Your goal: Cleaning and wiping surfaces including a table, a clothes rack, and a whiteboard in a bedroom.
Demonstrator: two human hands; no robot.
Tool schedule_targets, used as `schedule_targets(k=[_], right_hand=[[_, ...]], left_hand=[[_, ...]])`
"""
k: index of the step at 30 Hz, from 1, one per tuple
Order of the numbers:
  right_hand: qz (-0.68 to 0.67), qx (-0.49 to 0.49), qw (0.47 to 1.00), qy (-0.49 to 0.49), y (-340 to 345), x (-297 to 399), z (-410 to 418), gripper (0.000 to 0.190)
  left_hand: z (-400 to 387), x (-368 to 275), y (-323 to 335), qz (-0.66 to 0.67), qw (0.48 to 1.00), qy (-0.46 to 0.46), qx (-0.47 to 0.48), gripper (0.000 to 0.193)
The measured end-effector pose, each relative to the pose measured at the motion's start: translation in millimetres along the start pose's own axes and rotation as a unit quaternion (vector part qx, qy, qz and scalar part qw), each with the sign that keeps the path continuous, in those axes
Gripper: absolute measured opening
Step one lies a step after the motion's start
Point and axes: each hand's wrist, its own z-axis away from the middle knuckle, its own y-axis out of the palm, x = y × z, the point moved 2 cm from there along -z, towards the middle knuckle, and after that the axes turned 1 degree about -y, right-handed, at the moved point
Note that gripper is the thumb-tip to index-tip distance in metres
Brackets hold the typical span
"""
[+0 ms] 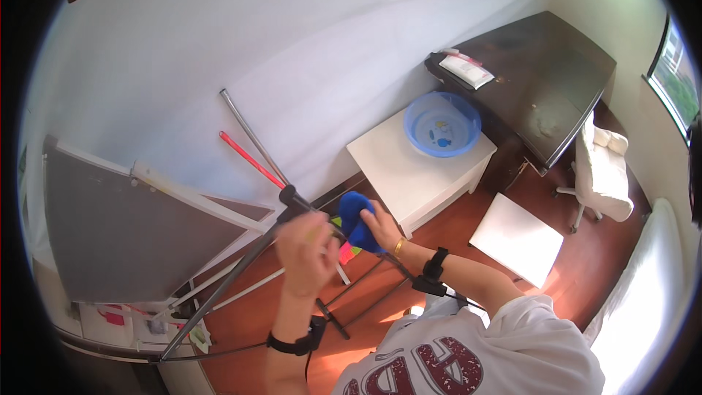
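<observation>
My right hand [381,226] grips a bunched blue cloth [359,222] close to the centre of the view. Beside it on the left, my left hand [308,255] is blurred, its fingers curled over a dark metal pole; whether it grips the pole cannot be told. A black joint [292,196] links dark poles just above my left hand. From that joint a silver tube [247,131] and a red stick [251,159] reach up and left along the wall. Part of the pole is hidden by my hands.
A blue basin [442,124] with water stands on a white table [378,148]. Behind it, a dark desk [559,66] bears a packet of wipes [466,70]. A white stool [518,238] and a white swivel chair [600,175] stand right. A grey panel [137,230] leans left.
</observation>
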Motion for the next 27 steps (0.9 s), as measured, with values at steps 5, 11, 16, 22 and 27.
schedule_targets(k=[5,11,16,22,27], right_hand=[[-0.389,-0.042,0.901,0.187,-55.7,-24.7,-22.7,0.04],[-0.5,-0.095,0.815,0.277,-137.1,-63.2,-71.6,0.043],[-0.548,-0.086,0.797,0.24,-209.4,-81.8,-138.7,0.048],[-0.305,-0.12,0.914,0.239,-305.5,-134.4,-224.2,0.05],[0.31,-0.029,0.92,0.236,-348.4,-203.7,-250.5,0.052]], left_hand=[[26.4,-30.1,108.9,0.194,0.963,-0.117,0.149,0.036],[94.9,20.2,291.3,0.388,0.69,-0.609,0.047,0.052],[32.3,36.7,379.1,0.525,0.331,-0.753,0.219,0.058],[-23.9,58.3,473.0,0.473,0.403,-0.759,0.196,0.064],[-11.5,53.7,518.0,0.456,0.36,-0.785,0.215,0.065]])
